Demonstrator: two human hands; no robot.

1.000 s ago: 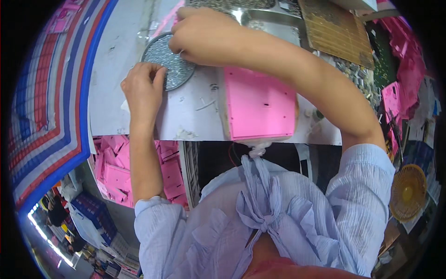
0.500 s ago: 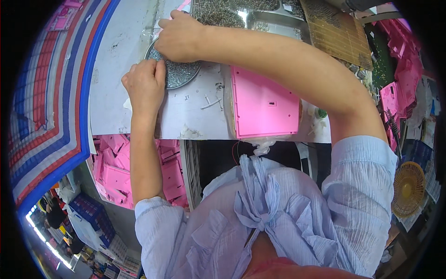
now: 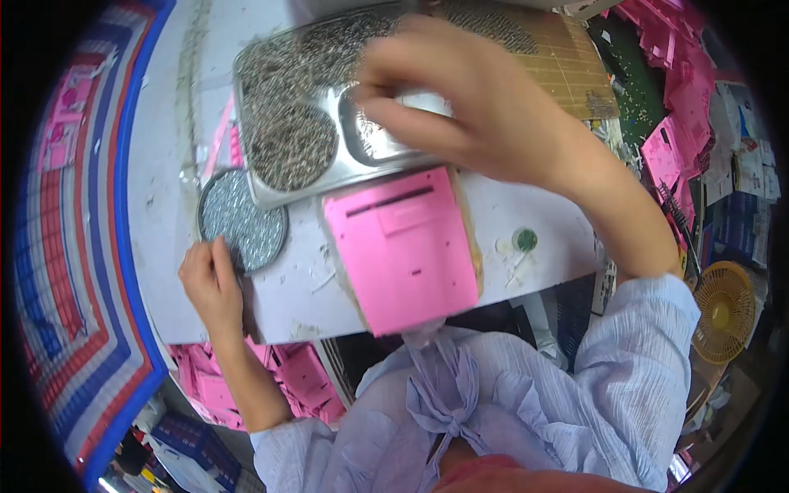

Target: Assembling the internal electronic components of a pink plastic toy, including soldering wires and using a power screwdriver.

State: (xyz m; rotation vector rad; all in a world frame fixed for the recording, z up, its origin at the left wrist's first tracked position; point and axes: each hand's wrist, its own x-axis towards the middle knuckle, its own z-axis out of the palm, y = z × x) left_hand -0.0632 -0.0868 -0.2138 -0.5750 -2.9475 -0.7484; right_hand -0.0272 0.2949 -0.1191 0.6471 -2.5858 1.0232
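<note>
My left hand (image 3: 212, 283) is closed, fingers curled in, at the near left rim of a round dark-edged dish (image 3: 242, 209) full of small silvery metal pieces. Whatever may lie inside those fingers is hidden. Above the steel compartment tray (image 3: 362, 174) hovers my right hand (image 3: 460, 99), smeared by motion, so its grip is unclear. Heaps of small metal parts (image 3: 292, 148) fill the tray's left sections. A flat pink plastic panel (image 3: 411, 263) with slots and small holes lies at the near table edge, just below the tray.
A brown slatted board (image 3: 567, 70) adjoins the tray on the right. Near the panel sits a small green round piece (image 3: 524, 239). More pink parts (image 3: 300, 378) are piled below the table edge. At far right stand a yellow fan-like round grille (image 3: 723, 312) and pink panels (image 3: 666, 152).
My right hand has left the round dish and moved right, over the steel tray. My left hand stays by the dish. The whole view has shifted, showing more of the tray.
</note>
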